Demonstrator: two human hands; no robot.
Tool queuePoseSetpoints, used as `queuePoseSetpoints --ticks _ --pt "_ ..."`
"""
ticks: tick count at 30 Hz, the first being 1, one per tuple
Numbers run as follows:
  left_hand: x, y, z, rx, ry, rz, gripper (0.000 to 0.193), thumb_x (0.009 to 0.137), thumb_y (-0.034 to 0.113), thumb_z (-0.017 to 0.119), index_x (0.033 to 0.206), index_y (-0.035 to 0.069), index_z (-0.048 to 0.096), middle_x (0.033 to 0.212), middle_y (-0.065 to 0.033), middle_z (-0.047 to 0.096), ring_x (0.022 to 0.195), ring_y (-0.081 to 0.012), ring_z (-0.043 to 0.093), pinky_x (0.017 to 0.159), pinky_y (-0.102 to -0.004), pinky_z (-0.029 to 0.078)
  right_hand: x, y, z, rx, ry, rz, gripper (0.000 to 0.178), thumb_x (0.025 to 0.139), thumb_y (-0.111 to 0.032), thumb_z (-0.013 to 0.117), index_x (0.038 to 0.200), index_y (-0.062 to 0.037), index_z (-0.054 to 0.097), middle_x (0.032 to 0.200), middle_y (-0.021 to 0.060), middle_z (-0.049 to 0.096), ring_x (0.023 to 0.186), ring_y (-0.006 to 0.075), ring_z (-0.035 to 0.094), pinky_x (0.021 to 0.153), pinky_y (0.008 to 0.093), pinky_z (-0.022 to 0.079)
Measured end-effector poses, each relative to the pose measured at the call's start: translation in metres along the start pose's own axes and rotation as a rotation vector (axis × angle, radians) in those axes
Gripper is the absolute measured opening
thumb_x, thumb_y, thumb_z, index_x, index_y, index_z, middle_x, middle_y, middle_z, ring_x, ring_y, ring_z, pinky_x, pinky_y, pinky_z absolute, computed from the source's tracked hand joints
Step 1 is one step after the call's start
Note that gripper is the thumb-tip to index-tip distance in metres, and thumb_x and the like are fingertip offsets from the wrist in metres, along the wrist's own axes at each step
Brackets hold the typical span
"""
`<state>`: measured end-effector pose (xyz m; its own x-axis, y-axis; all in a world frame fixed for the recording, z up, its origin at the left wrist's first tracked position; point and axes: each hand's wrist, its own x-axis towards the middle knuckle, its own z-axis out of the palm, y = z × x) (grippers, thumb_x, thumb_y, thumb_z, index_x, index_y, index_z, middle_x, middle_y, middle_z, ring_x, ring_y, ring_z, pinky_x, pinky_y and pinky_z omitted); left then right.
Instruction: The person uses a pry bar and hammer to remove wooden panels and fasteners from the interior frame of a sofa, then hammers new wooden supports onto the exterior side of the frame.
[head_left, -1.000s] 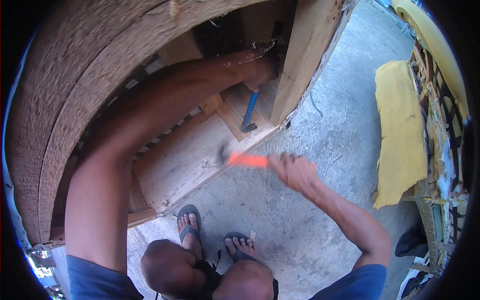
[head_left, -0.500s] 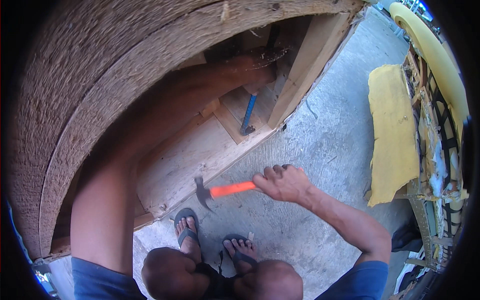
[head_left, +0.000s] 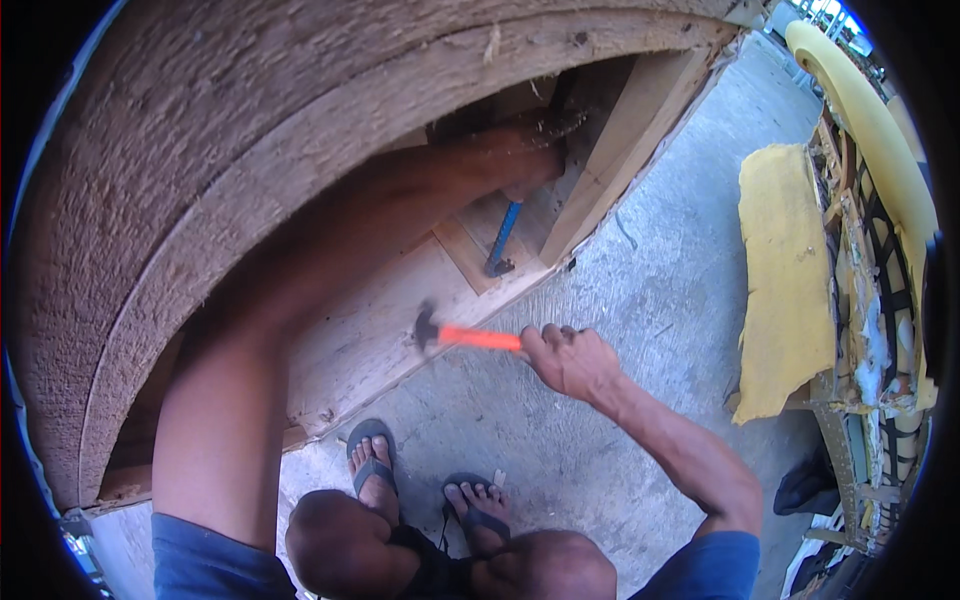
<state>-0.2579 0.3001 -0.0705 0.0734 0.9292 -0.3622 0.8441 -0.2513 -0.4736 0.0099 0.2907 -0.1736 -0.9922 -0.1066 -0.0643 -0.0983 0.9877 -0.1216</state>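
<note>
My left arm reaches under the curved edge of a wooden frame point(head_left: 300, 130). Inside it, my left hand point(head_left: 540, 165) is closed around the upper end of a slim blue bar point(head_left: 505, 232), its fingers mostly in shadow. The bar's dark, bent foot rests on a wooden piece at the frame's lower corner. My right hand point(head_left: 575, 360) grips the handle of an orange claw hammer point(head_left: 480, 338) above the concrete floor. The hammer's dark head is blurred by motion and hangs in front of the frame's lower board point(head_left: 380, 325), left of the bar's foot and apart from it.
On the right, a worn furniture frame point(head_left: 860, 300) with black webbing has a torn yellow foam sheet point(head_left: 788, 285) hanging from it. Dark cloth point(head_left: 808, 488) lies below. My sandalled feet point(head_left: 478, 505) stand on the concrete floor point(head_left: 660, 270) near the board.
The hammer has swung upward in the view, away from my feet and over the lower board. My left hand and the blue bar keep their place in the corner; the view has shifted slightly.
</note>
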Motion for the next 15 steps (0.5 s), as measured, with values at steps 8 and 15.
queuePoseSetpoints --ticks 8,15 --pt "-0.001 0.013 0.004 0.012 0.020 0.000 0.020 0.087 0.024 0.071 0.071 0.013 0.076 0.080 -0.0088 0.076 0.084 -0.0262 0.070 0.110 -0.0452 0.039 -0.016 -0.019 0.028 0.190 -0.174 0.368 0.030 0.107 -0.038 0.048 0.104 -0.0082 0.049 0.075 0.0120 0.068 0.057 0.0285 0.069 0.044 0.0451 0.053" --pt "-0.046 0.032 0.015 0.098 0.186 -0.125 0.020 0.086 0.023 0.071 0.070 0.014 0.076 0.080 -0.0083 0.076 0.084 -0.0257 0.070 0.112 -0.0449 0.038 -0.073 -0.133 0.095 0.565 0.032 0.573 0.034 0.101 -0.041 0.061 0.103 -0.0073 0.060 0.073 0.0195 0.069 0.059 0.0405 0.068 0.056 0.0532 0.054"
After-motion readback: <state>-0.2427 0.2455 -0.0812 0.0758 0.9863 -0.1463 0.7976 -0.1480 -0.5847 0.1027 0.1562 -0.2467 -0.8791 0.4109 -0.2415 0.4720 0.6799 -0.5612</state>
